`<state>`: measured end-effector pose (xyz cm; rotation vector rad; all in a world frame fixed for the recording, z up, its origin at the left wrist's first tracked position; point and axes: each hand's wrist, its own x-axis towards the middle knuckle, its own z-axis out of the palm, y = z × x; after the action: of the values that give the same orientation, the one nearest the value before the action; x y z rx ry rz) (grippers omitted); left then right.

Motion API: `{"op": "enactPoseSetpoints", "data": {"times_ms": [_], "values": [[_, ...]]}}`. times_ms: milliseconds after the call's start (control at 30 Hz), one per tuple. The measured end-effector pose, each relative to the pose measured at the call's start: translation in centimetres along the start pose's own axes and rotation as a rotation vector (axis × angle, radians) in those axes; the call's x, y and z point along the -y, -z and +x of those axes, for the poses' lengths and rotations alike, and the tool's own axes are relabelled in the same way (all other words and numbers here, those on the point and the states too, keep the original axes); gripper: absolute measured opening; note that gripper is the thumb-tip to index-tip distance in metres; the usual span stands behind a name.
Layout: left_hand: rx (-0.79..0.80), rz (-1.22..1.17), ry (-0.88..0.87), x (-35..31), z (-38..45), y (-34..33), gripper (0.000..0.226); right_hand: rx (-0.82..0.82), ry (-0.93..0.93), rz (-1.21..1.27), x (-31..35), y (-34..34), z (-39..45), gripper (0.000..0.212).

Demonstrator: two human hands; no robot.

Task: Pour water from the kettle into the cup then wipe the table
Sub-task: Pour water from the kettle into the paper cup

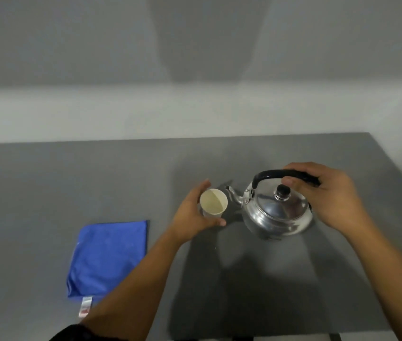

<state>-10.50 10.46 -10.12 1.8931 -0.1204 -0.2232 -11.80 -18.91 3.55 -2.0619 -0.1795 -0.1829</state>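
- Head view: the right hand (pixel 328 193) has its fingers (pixel 293 179) curled shut around the black arched handle (pixel 271 174) of a shiny round steel kettle (pixel 277 215), gripping the handle's right half above the lid.
- The left hand (pixel 192 215) cups a small pale paper cup (pixel 213 202); its fingers (pixel 203 185) wrap the far side and the thumb closes on the near side, clamped on the cup wall.
- The cup stands upright on the flat grey desk (pixel 96 183), mouth open upward, just left of the kettle's spout (pixel 232 194).
- The kettle sits right of centre on the desk; its short curved spout points left toward the cup, tip close to the rim but apart from it, and the handle arches left to right over a domed lid with a black knob (pixel 283 191).
- A folded blue microfibre cloth (pixel 107 257) lies flat at the near left, well apart from the cup, a white tag (pixel 85 306) at its near edge.
- Both forearms are bare; a dark sleeve (pixel 77 334) shows at the bottom edge.
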Motion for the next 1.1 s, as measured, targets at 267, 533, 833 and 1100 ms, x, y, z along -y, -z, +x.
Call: {"op": "enactPoseSetpoints", "data": {"times_ms": [267, 533, 833, 1100], "values": [[-0.145, -0.027, 0.006, 1.4, 0.0, -1.2, 0.073, 0.102, 0.051, -0.159, 1.3, -1.6, 0.0, 0.020], [-0.200, -0.045, 0.003, 2.0, 0.1, -1.9, 0.069, 0.161, 0.132, -0.315, 3.4, -1.8, 1.1, 0.016], [-0.199, -0.055, -0.007, 2.2, 0.2, -2.2, 0.070, 0.286, 0.219, -0.509, 5.3, -2.3, 3.3, 0.020], [-0.192, -0.068, -0.021, 2.0, 0.2, -2.1, 0.070, 0.326, 0.316, -0.553, 5.9, -2.5, 4.5, 0.022]]}}
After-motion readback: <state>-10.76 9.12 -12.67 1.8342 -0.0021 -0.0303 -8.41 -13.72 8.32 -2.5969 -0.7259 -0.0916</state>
